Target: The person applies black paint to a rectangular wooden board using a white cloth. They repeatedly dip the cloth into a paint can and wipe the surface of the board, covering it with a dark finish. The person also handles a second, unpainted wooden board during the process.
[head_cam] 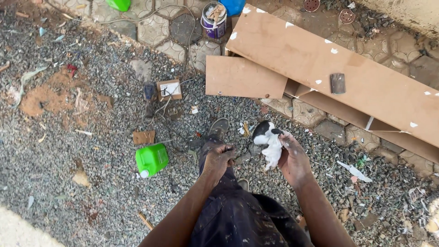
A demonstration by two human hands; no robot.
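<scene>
The right hand [292, 158] has its grip clamped on a white rag [273, 148], the fingers curled round it with the thumb side turned up. The rag bunches out of the top of the grip and has a dark patch on its upper end; its lower part hangs down just left of the palm. The forearm runs from the lower right edge up to the wrist, bent slightly inward.

The left hand [218, 158] sits just left of the rag, not touching it. Its grip is closed into a loose fist, knuckles up; whether anything small lies inside cannot be told. Its forearm comes up from the bottom middle, over dark, paint-flecked trousers [238, 215].

Just beyond the left grip, a grey shoe [218, 129] stands on the gravel ground [68, 151]. Left of that grip and a little apart lies a green plastic jug [152, 159] on its side. Farther beyond and to the left is a small box with cables [169, 89]. Well beyond the right grip, brown boards [292, 55] lie on paving stones, with a small dark block [338, 83] resting on the long one, and a paint tin [214, 20] stands past them.
</scene>
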